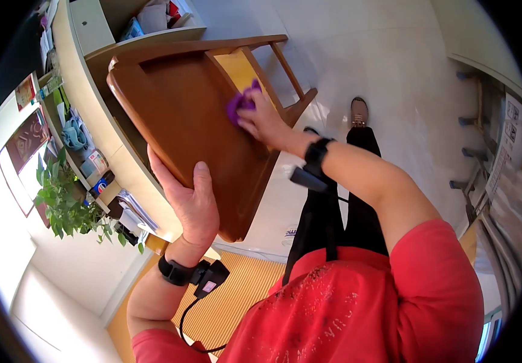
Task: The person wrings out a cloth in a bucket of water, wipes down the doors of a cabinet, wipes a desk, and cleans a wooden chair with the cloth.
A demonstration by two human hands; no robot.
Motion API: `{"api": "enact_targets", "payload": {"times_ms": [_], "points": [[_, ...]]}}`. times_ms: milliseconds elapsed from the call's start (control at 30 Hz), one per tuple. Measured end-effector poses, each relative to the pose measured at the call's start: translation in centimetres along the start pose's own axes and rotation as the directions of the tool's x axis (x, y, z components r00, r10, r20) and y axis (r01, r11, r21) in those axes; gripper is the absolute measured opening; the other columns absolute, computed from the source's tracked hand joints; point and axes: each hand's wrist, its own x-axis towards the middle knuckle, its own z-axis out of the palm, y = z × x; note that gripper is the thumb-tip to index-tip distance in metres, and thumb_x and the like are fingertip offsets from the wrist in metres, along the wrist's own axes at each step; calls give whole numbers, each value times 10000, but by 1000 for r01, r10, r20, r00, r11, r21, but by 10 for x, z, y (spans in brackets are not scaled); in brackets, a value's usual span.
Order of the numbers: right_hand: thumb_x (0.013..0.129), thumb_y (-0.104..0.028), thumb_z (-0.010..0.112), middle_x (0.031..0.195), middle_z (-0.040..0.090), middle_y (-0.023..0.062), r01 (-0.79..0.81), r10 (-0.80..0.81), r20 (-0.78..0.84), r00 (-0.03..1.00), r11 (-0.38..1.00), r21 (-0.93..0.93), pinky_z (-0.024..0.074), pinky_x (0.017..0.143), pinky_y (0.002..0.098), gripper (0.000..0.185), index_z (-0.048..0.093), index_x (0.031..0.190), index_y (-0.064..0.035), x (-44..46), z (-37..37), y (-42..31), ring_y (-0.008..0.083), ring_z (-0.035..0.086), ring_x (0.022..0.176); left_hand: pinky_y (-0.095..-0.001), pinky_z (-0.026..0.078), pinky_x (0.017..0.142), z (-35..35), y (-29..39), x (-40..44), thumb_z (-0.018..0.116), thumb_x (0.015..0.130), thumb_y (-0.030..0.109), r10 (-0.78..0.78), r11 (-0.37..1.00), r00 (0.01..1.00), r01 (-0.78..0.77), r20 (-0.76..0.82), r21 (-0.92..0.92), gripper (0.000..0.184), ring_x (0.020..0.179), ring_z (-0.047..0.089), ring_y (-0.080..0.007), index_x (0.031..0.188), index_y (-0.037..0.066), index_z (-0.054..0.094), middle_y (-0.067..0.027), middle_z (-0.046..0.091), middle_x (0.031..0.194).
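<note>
A brown wooden piece of furniture (176, 103) with legs and a crossbar, apparently a chair, is tilted in front of me. My left hand (191, 202) grips its near edge, thumb on the broad panel and the other fingers partly hidden by the edge. My right hand (264, 121) is closed on a purple cloth (236, 109), which presses on the panel near a yellow section (238, 69). Black straps with small devices sit on both wrists.
Along the left runs a pale wooden cabinet (106, 130) with papers and a leafy plant (58, 193). A shelf with bags (152, 18) is at the top. My shoe (359, 112) stands on the tiled floor. Metal legs of other furniture (476, 154) are at the right.
</note>
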Motion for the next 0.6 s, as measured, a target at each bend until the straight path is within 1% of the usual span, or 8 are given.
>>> {"api": "enact_targets", "payload": {"times_ms": [100,200,300,400,467,500,567,600], "points": [[707,-85,698,1030,461,156,10,-40,207,977,990,141,410,847,399,147,629,829,-44,-58,-21,-9,349,474,1000,-329,311,1006,-2,1,0,500,843,-20,-11,1000,1000,11,11,-1,687,1173,386,-206,1413,27,121,-117,359,1315],[736,-139,691,1012,493,165,-305,158,454,877,913,272,418,848,385,159,631,834,-28,-66,-23,9,334,497,998,-326,313,1003,-3,1,-1,499,847,-17,4,1000,1000,-4,2,2,686,1169,387,-199,1414,21,115,-113,358,1316],[827,-146,600,1079,508,197,-258,273,-5,962,916,307,414,871,386,231,554,1004,-5,3,-14,0,384,488,1030,-324,312,1002,-1,3,0,503,850,-11,-25,999,1000,25,8,-30,686,1171,383,-196,1414,17,114,-115,348,1323],[872,-150,525,1105,500,215,-368,378,-18,926,911,187,410,875,391,330,448,1158,-4,29,25,6,409,471,1030,-330,285,1018,-6,1,-3,509,863,15,-18,998,1000,17,24,59,682,1193,364,-201,1415,9,110,-120,326,1347],[878,-144,508,1105,489,228,-258,273,-48,961,944,208,407,865,407,337,415,1167,1,8,27,10,418,461,1028,-332,261,1039,-9,-2,-3,499,870,12,39,981,999,-45,32,190,672,1210,357,-201,1422,17,115,-110,312,1377],[880,-140,500,1105,484,235,-200,217,-60,974,956,215,406,860,416,340,398,1172,3,-6,24,12,423,456,1027,-333,254,1042,-8,-2,-3,501,872,20,30,989,999,-34,30,147,675,1220,346,-198,1424,15,110,-110,300,1385],[874,-153,512,1082,482,248,-530,426,376,823,813,241,401,868,444,258,457,1065,12,-34,-3,7,429,455,1029,-335,241,1048,-8,-2,-5,506,877,36,6,998,999,-8,35,62,683,1239,324,-191,1426,10,101,-109,277,1403],[872,-153,516,1081,481,249,-516,390,428,815,824,234,404,866,441,259,458,1067,7,-35,-11,17,426,457,1027,-336,236,1051,-8,-2,-5,508,879,44,4,999,999,-6,36,43,686,1248,314,-190,1427,11,97,-109,267,1410]]}}
